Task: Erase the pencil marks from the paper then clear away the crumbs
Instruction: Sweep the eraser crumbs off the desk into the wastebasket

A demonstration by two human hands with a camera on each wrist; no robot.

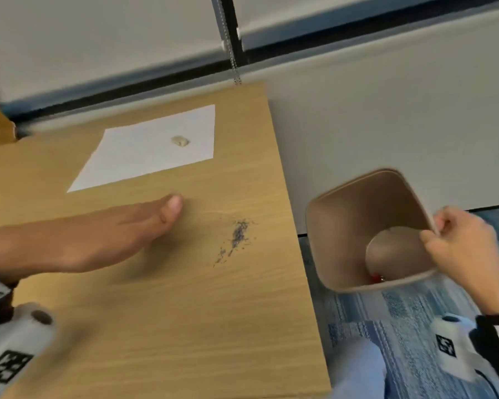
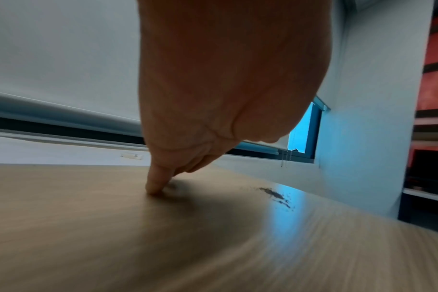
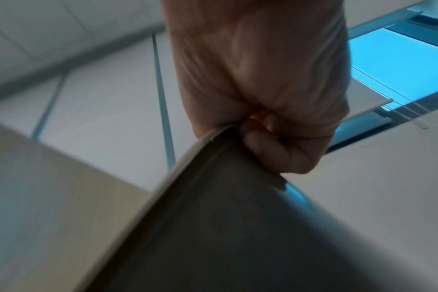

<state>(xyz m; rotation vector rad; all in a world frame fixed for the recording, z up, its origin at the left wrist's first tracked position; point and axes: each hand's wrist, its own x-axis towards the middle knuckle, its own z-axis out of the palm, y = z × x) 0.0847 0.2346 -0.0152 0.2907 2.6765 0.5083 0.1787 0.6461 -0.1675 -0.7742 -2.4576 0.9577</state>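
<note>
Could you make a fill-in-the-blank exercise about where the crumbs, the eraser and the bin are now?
1. The eraser lies on the ____.
2. The crumbs lie on the desk, between the left hand and the ____.
3. The right hand grips the bin by its ____.
4. The left hand lies on the ____.

Missing words: paper; bin; rim; desk

- Wooden desk (image 1: 162, 326), light oak grain, set against the wall.
- Roller blinds (image 1: 84, 38) behind, drawn down; bead chain (image 1: 230, 50) hanging.
- Blue patterned carpet (image 1: 409, 326) right of desk.
- Dark shelving (image 2: 428, 138), far right.
</note>
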